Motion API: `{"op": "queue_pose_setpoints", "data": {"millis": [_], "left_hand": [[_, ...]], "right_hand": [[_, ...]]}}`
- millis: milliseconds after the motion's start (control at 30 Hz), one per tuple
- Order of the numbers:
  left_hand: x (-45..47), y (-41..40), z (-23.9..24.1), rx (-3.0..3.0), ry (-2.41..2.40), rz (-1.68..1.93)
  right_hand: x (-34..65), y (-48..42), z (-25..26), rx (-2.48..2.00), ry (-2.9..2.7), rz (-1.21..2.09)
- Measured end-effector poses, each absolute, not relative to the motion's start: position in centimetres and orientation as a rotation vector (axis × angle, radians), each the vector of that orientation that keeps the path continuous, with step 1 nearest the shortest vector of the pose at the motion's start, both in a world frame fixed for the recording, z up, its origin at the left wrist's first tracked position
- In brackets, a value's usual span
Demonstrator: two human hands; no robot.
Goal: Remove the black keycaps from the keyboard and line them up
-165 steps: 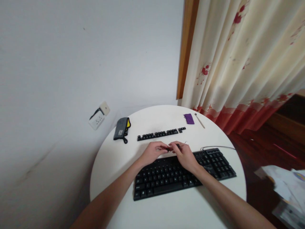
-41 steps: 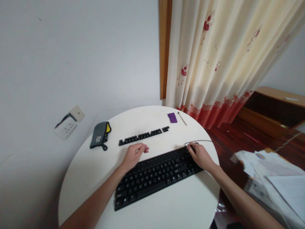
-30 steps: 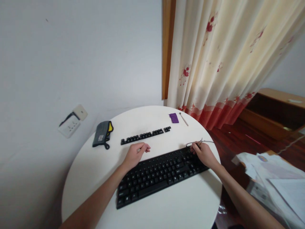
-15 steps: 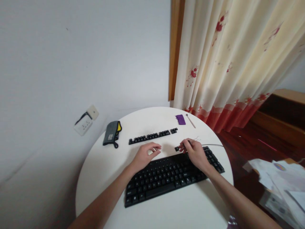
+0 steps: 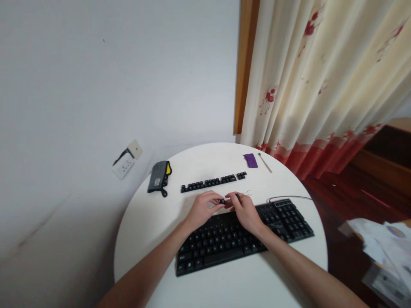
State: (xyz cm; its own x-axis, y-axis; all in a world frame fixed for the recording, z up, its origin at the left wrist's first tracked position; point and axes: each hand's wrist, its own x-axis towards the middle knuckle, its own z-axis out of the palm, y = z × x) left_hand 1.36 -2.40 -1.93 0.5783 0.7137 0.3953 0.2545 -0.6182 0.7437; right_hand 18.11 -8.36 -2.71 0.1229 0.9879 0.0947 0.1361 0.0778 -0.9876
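Note:
A black keyboard [image 5: 247, 239] lies across the round white table [image 5: 154, 218]. Above its far edge my left hand [image 5: 203, 208] and my right hand [image 5: 244, 210] meet, fingertips pinched together around a small black keycap [image 5: 222, 200]. A thin wire tool, a keycap puller [image 5: 244, 194], sticks out beyond my right fingers. Behind the hands runs a row of loose black keycaps [image 5: 213, 182] laid out on the table.
A grey and yellow pouch [image 5: 158, 176] lies at the table's far left. A purple cloth [image 5: 251, 160] and a thin stick [image 5: 265, 163] sit at the far right edge. The keyboard cable [image 5: 289, 197] trails right. Curtain [image 5: 321, 81] hangs behind; papers [image 5: 382, 248] lie on the floor.
My right hand came from the keyboard's right end, carrying a black keycap on the wire puller, to the middle. My left hand closed in to meet it.

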Motion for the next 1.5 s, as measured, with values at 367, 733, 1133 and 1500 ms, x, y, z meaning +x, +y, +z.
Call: {"op": "queue_pose_setpoints", "data": {"millis": [367, 733, 1133, 1500], "left_hand": [[1.9, -3.1, -2.1, 2.080, 0.708, 0.953], [0.8, -1.9, -1.2, 2.092, 0.832, 1.069], [1.5, -2.7, -1.9, 2.066, 0.799, 0.893], [0.9, -2.0, -1.3, 1.989, 0.855, 0.945]], "right_hand": [[18.3, -9.0, -2.4, -1.382, -1.213, 0.786], [19.0, -9.2, -2.6, -1.368, -1.374, 0.510], [19.0, -9.9, -1.7, -1.236, -1.808, 0.494], [29.9, -1.7, -2.9, -1.998, -1.673, 0.320]]}}
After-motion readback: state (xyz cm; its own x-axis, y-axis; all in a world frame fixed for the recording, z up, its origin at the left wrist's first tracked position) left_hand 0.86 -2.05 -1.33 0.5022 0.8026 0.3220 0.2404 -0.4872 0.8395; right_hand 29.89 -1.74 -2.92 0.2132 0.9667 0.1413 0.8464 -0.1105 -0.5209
